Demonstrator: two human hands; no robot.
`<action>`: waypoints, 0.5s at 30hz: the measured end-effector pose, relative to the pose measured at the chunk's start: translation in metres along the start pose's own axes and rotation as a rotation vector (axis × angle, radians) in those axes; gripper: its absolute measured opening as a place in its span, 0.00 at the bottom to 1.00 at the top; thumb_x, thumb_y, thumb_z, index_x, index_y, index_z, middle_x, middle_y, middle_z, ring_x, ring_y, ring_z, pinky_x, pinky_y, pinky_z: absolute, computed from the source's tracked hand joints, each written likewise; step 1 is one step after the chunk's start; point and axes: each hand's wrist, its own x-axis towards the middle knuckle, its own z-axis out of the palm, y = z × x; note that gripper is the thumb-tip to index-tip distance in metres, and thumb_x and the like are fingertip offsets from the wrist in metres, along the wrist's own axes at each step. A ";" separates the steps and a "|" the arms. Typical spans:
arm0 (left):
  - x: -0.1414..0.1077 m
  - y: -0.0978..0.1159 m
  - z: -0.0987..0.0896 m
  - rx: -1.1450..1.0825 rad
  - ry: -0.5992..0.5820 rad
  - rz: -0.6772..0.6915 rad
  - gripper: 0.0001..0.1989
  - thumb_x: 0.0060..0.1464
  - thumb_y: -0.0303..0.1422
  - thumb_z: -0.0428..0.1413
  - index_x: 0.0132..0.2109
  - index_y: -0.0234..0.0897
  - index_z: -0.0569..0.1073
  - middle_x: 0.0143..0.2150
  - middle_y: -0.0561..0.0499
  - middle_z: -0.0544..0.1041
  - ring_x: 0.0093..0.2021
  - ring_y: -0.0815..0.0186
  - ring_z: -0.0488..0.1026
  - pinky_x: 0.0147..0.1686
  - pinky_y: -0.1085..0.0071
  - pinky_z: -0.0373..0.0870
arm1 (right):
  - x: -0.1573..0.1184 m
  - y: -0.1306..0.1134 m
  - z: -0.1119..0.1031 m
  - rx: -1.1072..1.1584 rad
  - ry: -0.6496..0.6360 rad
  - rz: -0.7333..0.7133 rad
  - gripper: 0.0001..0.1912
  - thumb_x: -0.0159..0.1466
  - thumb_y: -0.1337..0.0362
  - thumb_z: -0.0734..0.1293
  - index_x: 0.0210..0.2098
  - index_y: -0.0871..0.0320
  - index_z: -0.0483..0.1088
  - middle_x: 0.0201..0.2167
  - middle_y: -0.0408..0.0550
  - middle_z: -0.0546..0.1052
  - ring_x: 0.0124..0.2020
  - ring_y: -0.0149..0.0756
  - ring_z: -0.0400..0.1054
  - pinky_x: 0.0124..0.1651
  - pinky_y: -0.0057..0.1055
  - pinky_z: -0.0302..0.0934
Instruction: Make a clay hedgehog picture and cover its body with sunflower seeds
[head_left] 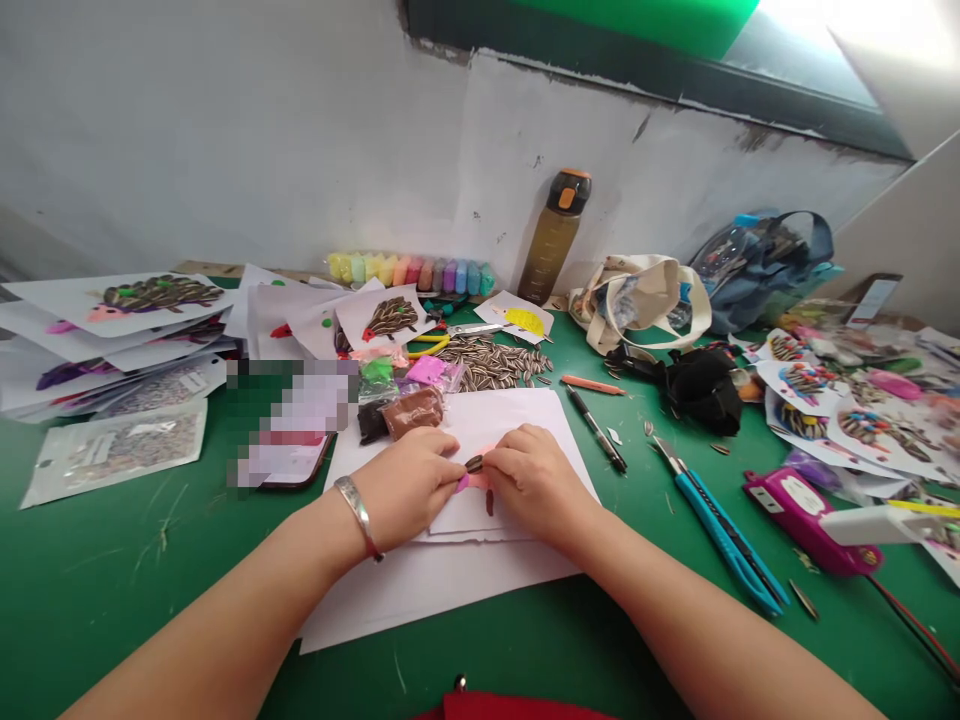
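Note:
Over a small white sheet of paper, my left hand and my right hand come together with their fingers closed. Between the fingertips shows a dark striped sunflower seed, with both hands pinching at it. Beneath lies flattened pink clay with a purple bit at its left and a brown strip below; the fingers hide part of it. Just beyond my left hand sit packets of brown clay and black clay. A heap of sunflower seeds lies behind.
A pen, a blue utility knife and a magenta glue gun lie right. A phone and stacked seed pictures are left. A bottle and cloth bag stand by the wall.

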 end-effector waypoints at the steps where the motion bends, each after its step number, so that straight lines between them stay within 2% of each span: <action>1: 0.000 0.000 0.000 -0.001 -0.006 -0.006 0.16 0.62 0.31 0.47 0.36 0.38 0.80 0.39 0.44 0.72 0.43 0.58 0.68 0.47 0.62 0.65 | 0.000 0.000 0.000 0.002 -0.004 0.001 0.16 0.67 0.61 0.63 0.25 0.57 0.74 0.29 0.48 0.73 0.35 0.36 0.63 0.41 0.34 0.52; 6: 0.001 0.002 -0.003 0.001 -0.042 -0.019 0.16 0.62 0.30 0.47 0.36 0.37 0.80 0.39 0.44 0.72 0.44 0.58 0.68 0.48 0.62 0.65 | 0.000 0.001 -0.001 -0.006 -0.013 0.000 0.15 0.67 0.60 0.63 0.28 0.57 0.75 0.29 0.47 0.74 0.35 0.35 0.63 0.41 0.34 0.51; 15: 0.001 0.005 -0.010 0.016 -0.102 0.003 0.15 0.62 0.29 0.46 0.35 0.36 0.78 0.36 0.46 0.71 0.40 0.60 0.67 0.42 0.64 0.64 | 0.001 0.002 -0.008 -0.022 -0.037 0.008 0.16 0.67 0.59 0.62 0.27 0.56 0.75 0.29 0.47 0.73 0.34 0.35 0.61 0.40 0.33 0.51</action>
